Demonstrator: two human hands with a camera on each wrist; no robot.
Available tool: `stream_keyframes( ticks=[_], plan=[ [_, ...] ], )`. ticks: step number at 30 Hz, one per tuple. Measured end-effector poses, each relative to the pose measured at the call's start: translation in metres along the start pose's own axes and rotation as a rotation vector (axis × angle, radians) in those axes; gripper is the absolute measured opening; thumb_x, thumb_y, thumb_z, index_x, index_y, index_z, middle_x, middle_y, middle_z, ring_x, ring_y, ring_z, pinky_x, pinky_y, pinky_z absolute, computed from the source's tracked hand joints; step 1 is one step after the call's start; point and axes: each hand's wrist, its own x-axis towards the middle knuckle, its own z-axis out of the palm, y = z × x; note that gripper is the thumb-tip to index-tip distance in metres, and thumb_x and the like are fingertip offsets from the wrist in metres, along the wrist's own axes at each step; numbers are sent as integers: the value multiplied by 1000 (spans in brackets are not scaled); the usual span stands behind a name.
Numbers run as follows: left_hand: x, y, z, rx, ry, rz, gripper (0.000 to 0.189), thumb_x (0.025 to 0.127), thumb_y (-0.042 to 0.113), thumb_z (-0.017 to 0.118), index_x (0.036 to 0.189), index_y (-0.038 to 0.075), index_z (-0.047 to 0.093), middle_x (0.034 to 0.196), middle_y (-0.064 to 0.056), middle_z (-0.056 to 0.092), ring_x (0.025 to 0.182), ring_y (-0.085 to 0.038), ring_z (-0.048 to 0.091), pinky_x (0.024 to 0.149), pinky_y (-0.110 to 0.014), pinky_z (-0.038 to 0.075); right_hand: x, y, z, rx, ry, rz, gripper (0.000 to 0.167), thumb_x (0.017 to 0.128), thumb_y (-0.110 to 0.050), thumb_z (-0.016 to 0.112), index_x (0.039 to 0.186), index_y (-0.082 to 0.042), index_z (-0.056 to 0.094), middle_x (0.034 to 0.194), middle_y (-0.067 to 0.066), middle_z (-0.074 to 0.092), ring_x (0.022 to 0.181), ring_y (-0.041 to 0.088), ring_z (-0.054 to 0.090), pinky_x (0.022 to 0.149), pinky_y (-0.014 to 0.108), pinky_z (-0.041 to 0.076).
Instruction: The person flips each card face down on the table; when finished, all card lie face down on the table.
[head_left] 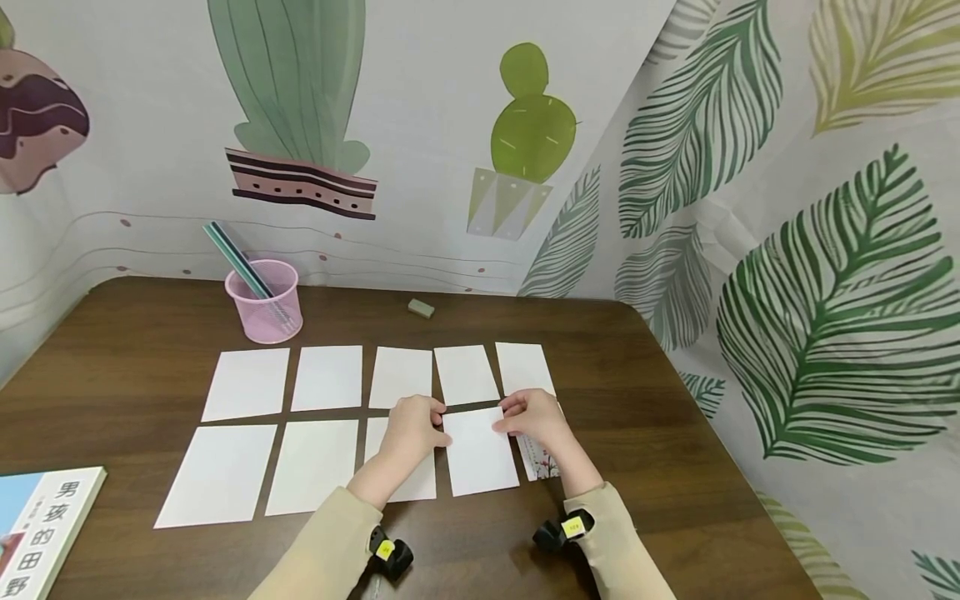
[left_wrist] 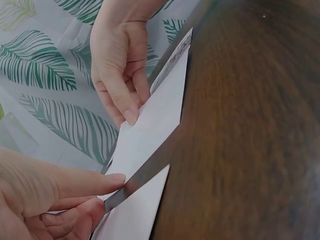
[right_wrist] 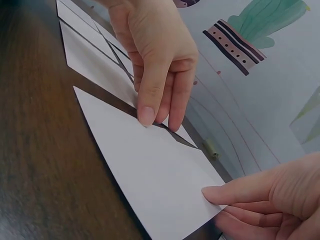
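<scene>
A blank white card (head_left: 482,458), fourth from the left in the front row, lies between the two hands. My left hand (head_left: 408,429) pinches its left edge near the far corner, thumb on top. At the far right corner, my right hand (head_left: 536,417) pinches the same card between thumb and fingers. The right wrist view shows the right thumb flat on the corner of the card (right_wrist: 140,160), fingers underneath. To its right, a card with a printed picture (head_left: 542,462) is partly hidden by the right hand. The left forearm covers part of another white card (head_left: 420,483).
More white cards (head_left: 326,379) lie in two rows on the brown table (head_left: 637,500). Behind them stand a pink mesh cup (head_left: 264,312) holding pencils (head_left: 238,260) and a small eraser (head_left: 422,308). A book (head_left: 52,525) lies at the left front.
</scene>
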Motion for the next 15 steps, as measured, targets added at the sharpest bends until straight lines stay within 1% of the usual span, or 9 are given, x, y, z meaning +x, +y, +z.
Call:
stream_keyframes(
  ticks=[5, 9, 12, 15],
  plan=[
    [0, -2, 0, -2, 6, 13, 34, 66, 2, 84, 98, -3, 73, 77, -4, 69, 80, -22, 62, 79, -39, 52, -1, 0, -2, -16, -4, 3, 28, 73, -10, 85, 97, -1, 72, 79, 6, 71, 63, 14, 67, 62, 29, 57],
    [0, -1, 1, -2, 8, 20, 33, 67, 1, 84, 98, -2, 73, 77, -3, 69, 79, -21, 62, 78, -38, 52, -2, 0, -5, -15, 7, 11, 29, 73, -11, 85, 98, -1, 72, 82, 7, 72, 64, 14, 67, 62, 28, 57],
    [-1, 1, 1, -16, 16, 30, 29, 70, 0, 82, 98, -1, 73, 77, -3, 69, 77, -19, 63, 76, -36, 53, -2, 0, -9, -16, 14, 2, 29, 74, -11, 84, 99, -1, 73, 84, 8, 72, 65, 14, 66, 63, 28, 57],
    [-3, 4, 3, -53, 28, 62, 24, 74, 1, 80, 97, 0, 73, 77, -3, 70, 74, -17, 64, 72, -34, 53, -1, 1, -14, -11, 18, -14, 28, 75, -10, 83, 100, -1, 73, 84, 8, 72, 67, 14, 65, 64, 28, 57]
  ],
)
